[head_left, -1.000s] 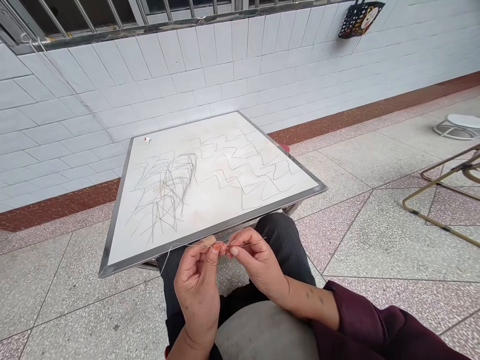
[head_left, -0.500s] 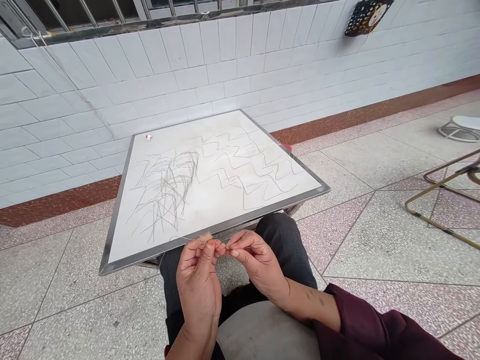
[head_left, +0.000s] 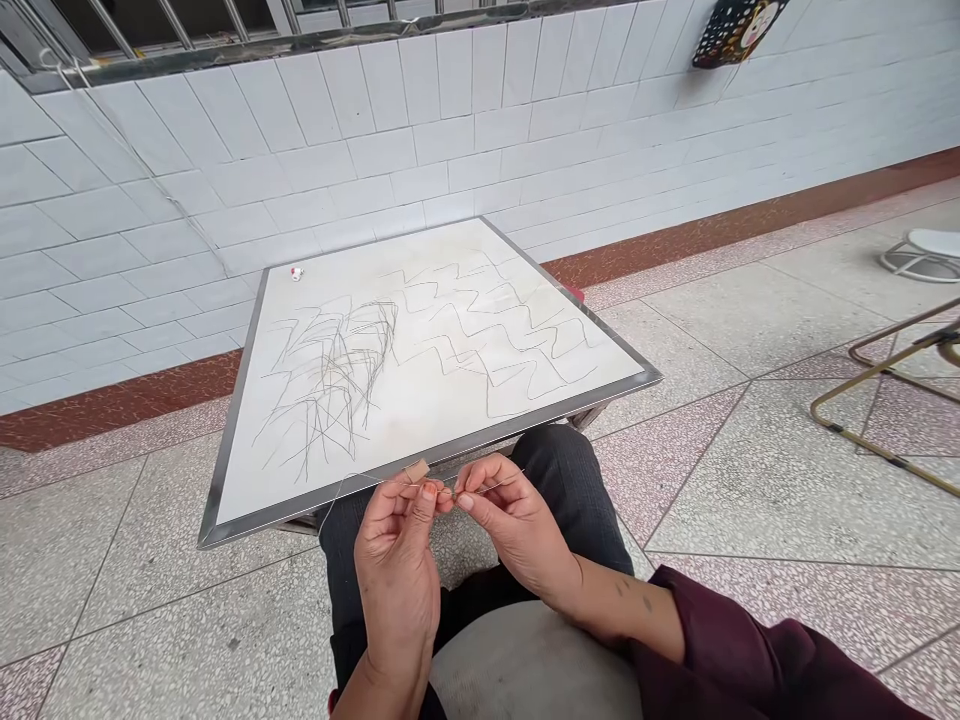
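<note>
My left hand point(head_left: 401, 560) is closed in a pinch on a thin wire, whose loose end curves out to the left over the table edge. A small tan piece point(head_left: 416, 470) shows at its fingertips. Close beside it, my right hand point(head_left: 517, 520) pinches the same thin wire, with a short end poking out past its fingers. The fingertips of both hands nearly meet above my lap, just in front of the white table point(head_left: 427, 420). Many bent dark wires point(head_left: 349, 365) lie on the left of the tabletop, and separate zigzag wires point(head_left: 510, 340) spread over the right.
A small red and white object point(head_left: 297, 273) sits at the table's far left corner. Behind the table stands a white tiled wall point(head_left: 300, 130) with a patterned bag point(head_left: 739, 32) hanging on it. At the right are a metal folding frame point(head_left: 862, 395) and a white-topped stool point(head_left: 937, 242).
The fingers have shifted slightly on the wire. Its left end now arches higher, and the end past my right fingers points more upward. The tan piece has tilted a little.
</note>
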